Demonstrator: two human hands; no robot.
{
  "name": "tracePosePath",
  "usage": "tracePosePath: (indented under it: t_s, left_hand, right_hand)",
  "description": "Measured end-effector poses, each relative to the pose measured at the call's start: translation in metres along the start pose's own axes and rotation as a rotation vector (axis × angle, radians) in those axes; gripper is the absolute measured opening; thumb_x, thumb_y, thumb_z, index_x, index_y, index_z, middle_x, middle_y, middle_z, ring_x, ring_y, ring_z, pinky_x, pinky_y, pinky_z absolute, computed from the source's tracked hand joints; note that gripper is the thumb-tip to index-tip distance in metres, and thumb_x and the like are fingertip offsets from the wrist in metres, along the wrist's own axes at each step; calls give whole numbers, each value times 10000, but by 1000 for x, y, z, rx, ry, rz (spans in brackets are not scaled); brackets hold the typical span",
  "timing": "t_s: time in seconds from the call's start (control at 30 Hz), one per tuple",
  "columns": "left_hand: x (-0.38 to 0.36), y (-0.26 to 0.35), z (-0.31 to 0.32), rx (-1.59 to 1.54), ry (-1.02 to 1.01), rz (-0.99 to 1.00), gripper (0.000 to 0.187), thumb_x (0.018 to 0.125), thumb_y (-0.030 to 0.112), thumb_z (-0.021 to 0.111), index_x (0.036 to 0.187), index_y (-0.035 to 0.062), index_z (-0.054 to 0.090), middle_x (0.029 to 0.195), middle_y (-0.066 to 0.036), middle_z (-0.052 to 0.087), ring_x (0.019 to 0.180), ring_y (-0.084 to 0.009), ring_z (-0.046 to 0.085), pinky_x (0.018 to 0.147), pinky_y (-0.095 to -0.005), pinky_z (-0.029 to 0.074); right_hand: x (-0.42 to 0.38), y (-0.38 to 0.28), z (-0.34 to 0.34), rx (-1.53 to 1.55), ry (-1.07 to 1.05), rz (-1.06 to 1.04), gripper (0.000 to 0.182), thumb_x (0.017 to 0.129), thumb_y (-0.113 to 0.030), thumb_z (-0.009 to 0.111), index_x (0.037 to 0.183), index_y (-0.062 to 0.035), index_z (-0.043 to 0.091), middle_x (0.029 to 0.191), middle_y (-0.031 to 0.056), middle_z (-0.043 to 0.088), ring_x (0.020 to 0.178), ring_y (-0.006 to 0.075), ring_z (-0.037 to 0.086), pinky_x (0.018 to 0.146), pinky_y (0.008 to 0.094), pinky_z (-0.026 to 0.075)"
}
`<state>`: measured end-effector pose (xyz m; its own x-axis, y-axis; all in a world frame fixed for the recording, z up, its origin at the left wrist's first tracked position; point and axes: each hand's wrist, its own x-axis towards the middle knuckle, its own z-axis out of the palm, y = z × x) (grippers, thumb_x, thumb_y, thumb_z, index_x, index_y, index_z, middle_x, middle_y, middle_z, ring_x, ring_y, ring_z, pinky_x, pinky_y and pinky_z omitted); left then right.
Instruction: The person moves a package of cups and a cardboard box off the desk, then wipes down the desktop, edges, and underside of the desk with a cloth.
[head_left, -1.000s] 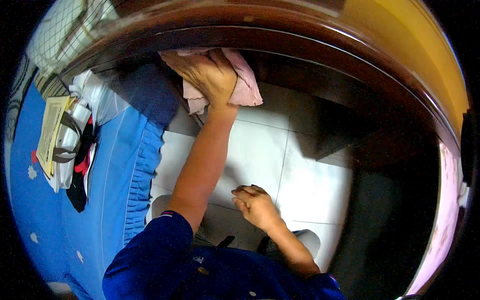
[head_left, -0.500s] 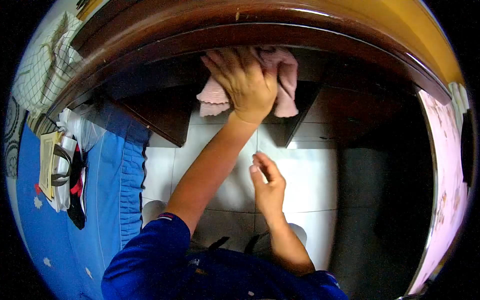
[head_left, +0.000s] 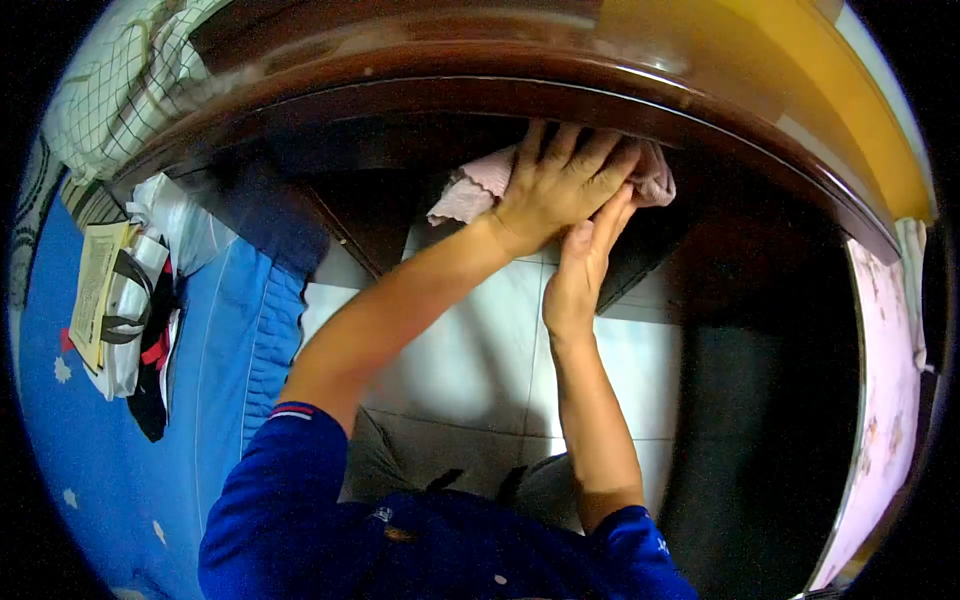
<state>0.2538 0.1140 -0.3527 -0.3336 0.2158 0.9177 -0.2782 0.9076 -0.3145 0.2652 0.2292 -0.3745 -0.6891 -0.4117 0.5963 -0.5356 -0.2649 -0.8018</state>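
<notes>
A pink cloth (head_left: 470,190) is bunched against the dark wooden front just below the rounded edge of the furniture. My left hand (head_left: 560,190) holds it there under the palm, fingers stretched and spread over it. Cloth shows on both sides of this hand. My right hand (head_left: 582,275) is raised just below, its fingers straight and its tips by the cloth's lower right part, close against the left hand. Whether the right fingertips grip any cloth cannot be made out.
Above is the glossy dark wooden top (head_left: 480,50). Dark panels stand under it on both sides of the knee space, over a pale tiled floor (head_left: 470,330). On the left, a blue bedcover (head_left: 200,370) bears papers and bags (head_left: 120,310). A pink patterned panel (head_left: 885,400) stands right.
My left hand and the cloth have moved right along the wooden front. My right hand has risen from over the floor to beside the left hand. The view has shifted slightly.
</notes>
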Motion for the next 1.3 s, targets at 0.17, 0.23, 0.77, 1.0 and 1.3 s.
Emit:
tracePosePath:
  t_s: [0.17,0.23,0.77,1.0,1.3]
  left_hand:
    - [-31,-91,-54,-15,45,168,442,769,423,723,1191,304,669,1278,-31,576,1189,-362,420,1079,-565,248]
    - [-43,-120,-74,-34,89,84,383,695,395,789,1064,320,721,1232,9,588,1164,-317,434,1017,-498,302]
    - [-94,-196,-128,-301,298,-1060,190,805,-12,701,986,12,651,954,-54,635,792,-111,608,666,-262,517]
    - [-32,-129,-101,-175,193,-849,237,783,57,716,994,-23,643,960,-188,621,863,-340,606,806,-397,499]
    - [-3,-3,-46,-79,-130,-362,481,792,159,660,1225,-10,534,1314,-356,351,1172,-518,335,997,-624,280]
  right_hand:
    - [9,6,53,-411,155,31,823,994,-446,429,1494,113,90,1526,406,47,1441,526,-15,1174,547,6]
    - [12,14,87,-627,240,-108,869,942,-395,550,1463,151,119,1477,451,108,1388,610,28,1153,612,28]
    - [12,-44,234,-424,209,-615,634,800,-251,729,1215,116,420,1302,461,327,1275,683,239,1055,723,177]
    - [27,-11,163,-207,307,-485,826,734,-240,767,1340,105,325,1401,432,282,1338,624,235,1114,618,247]
    - [70,5,-20,-492,567,-159,1086,670,-109,632,1519,76,-19,1590,307,-39,1493,404,-36,1203,455,-28]
